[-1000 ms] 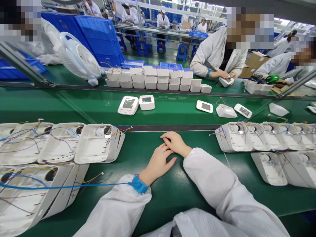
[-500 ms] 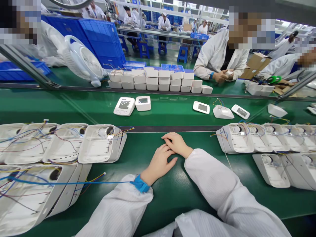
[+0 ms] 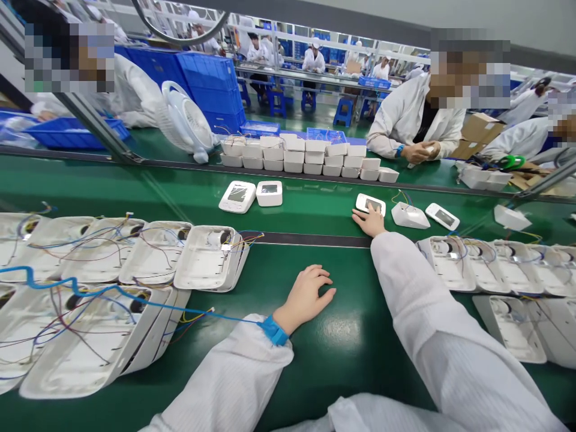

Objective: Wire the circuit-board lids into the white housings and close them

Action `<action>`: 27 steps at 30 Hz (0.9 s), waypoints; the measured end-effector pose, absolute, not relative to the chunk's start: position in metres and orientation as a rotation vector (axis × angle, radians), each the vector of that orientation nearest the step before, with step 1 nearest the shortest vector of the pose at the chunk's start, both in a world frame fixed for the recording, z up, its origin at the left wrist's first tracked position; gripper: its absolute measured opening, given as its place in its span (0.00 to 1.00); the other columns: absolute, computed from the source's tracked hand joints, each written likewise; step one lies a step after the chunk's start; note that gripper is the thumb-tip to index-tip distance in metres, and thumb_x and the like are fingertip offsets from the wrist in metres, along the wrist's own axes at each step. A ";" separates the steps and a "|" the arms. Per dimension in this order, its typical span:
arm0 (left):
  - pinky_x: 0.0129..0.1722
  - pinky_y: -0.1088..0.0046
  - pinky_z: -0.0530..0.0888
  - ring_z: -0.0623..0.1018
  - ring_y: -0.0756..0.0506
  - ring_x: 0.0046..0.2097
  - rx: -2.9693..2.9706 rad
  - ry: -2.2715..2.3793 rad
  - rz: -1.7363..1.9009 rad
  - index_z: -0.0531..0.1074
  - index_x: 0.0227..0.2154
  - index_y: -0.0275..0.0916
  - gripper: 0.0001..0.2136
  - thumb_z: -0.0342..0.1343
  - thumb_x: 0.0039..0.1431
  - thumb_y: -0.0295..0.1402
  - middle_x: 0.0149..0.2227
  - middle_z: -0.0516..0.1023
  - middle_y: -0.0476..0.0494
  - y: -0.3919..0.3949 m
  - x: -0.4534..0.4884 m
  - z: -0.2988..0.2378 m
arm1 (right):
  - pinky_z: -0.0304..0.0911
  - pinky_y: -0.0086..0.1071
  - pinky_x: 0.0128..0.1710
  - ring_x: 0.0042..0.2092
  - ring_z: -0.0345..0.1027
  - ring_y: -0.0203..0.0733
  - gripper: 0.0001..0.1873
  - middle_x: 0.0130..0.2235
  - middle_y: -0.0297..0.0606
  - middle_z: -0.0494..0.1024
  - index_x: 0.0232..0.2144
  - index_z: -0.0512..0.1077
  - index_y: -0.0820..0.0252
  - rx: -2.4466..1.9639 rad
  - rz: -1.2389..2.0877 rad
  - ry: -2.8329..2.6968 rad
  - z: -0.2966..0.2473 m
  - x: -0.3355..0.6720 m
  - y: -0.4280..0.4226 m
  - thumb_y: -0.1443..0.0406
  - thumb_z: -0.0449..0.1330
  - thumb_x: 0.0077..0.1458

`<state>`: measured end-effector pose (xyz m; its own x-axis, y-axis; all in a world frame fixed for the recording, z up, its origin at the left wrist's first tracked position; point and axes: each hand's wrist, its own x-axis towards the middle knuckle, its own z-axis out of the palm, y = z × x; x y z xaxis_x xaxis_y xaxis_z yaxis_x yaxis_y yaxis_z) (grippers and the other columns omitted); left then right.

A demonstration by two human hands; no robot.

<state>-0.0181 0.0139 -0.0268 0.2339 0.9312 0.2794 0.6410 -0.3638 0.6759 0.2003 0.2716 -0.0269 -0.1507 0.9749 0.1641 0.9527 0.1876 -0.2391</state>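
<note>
White display panel (image 3: 365,200) lies beneath my right hand (image 3: 369,222), on the green band (image 3: 315,211) just past the dark strip (image 3: 310,239) along the worktop's far edge. From where I steer, the worktop (image 3: 342,342) spreads wide, with open housings (image 3: 202,264) gathered toward its left side and more housings (image 3: 452,269) toward its right. My left hand (image 3: 306,297) rests back upward near the middle, holding nothing, its fingers loosely parted. My right fingers drape over the panel's near left part; I can't tell whether they grip it or merely touch.

I judge a slip the main risk: holding one edge alone could let the panel twist and knock the strip. Swinging right could bump the wired shell (image 3: 410,217) close beside it, or catch its thin wires. Leftward, the blue cord (image 3: 234,318) from my wrist strap (image 3: 273,330) crosses the housings, so a wide pull could drag them. I find most room between both groups, straight back toward the worktop's near edge.
</note>
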 end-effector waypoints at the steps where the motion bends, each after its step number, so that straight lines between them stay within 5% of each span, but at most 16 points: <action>1: 0.54 0.53 0.70 0.71 0.36 0.57 2.088 1.442 0.928 0.77 0.37 0.40 0.07 0.59 0.57 0.35 0.45 0.79 0.42 0.014 -0.018 -0.026 | 0.48 0.59 0.61 0.66 0.44 0.65 0.23 0.66 0.38 0.57 0.54 0.72 0.42 -1.856 0.095 -2.192 -0.029 0.203 0.275 0.47 0.52 0.62; 6: 0.54 0.54 0.69 0.71 0.36 0.57 2.065 1.436 0.937 0.77 0.37 0.40 0.08 0.59 0.57 0.36 0.46 0.79 0.42 0.014 -0.017 -0.025 | 0.51 0.59 0.59 0.64 0.50 0.64 0.24 0.66 0.39 0.57 0.59 0.67 0.45 -1.830 -0.023 -2.174 -0.033 0.202 0.264 0.52 0.51 0.63; 12: 0.54 0.54 0.69 0.71 0.36 0.57 2.043 1.434 0.942 0.77 0.37 0.40 0.08 0.59 0.57 0.36 0.46 0.79 0.42 0.014 -0.018 -0.025 | 0.59 0.45 0.56 0.57 0.63 0.51 0.26 0.62 0.49 0.62 0.60 0.64 0.58 -1.581 -0.064 -1.712 -0.029 0.216 0.254 0.65 0.49 0.60; 17: 0.54 0.54 0.69 0.71 0.36 0.57 2.035 1.429 0.954 0.77 0.37 0.41 0.08 0.59 0.57 0.36 0.45 0.80 0.42 0.014 -0.017 -0.026 | 0.63 0.46 0.50 0.44 0.71 0.49 0.24 0.48 0.54 0.73 0.52 0.68 0.71 -1.661 0.100 -1.337 -0.038 0.232 0.264 0.65 0.46 0.58; 23: 0.54 0.53 0.68 0.71 0.36 0.57 2.042 1.425 0.951 0.77 0.37 0.40 0.08 0.59 0.57 0.36 0.45 0.80 0.42 0.014 -0.017 -0.026 | 0.63 0.46 0.49 0.43 0.71 0.52 0.23 0.39 0.49 0.77 0.46 0.69 0.68 -1.801 0.200 -1.410 -0.040 0.231 0.265 0.56 0.55 0.54; 27: 0.54 0.54 0.68 0.71 0.36 0.57 2.036 1.426 0.947 0.77 0.37 0.40 0.08 0.59 0.57 0.36 0.45 0.80 0.42 0.014 -0.017 -0.025 | 0.63 0.46 0.48 0.44 0.71 0.54 0.29 0.40 0.48 0.77 0.54 0.65 0.64 -1.879 0.256 -1.550 -0.034 0.222 0.265 0.52 0.54 0.57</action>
<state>-0.0173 0.0142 -0.0254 0.2190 0.9388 0.2659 0.6090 -0.3445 0.7145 0.2220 0.2650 -0.0342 0.2721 0.9259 0.2620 0.7926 -0.0613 -0.6067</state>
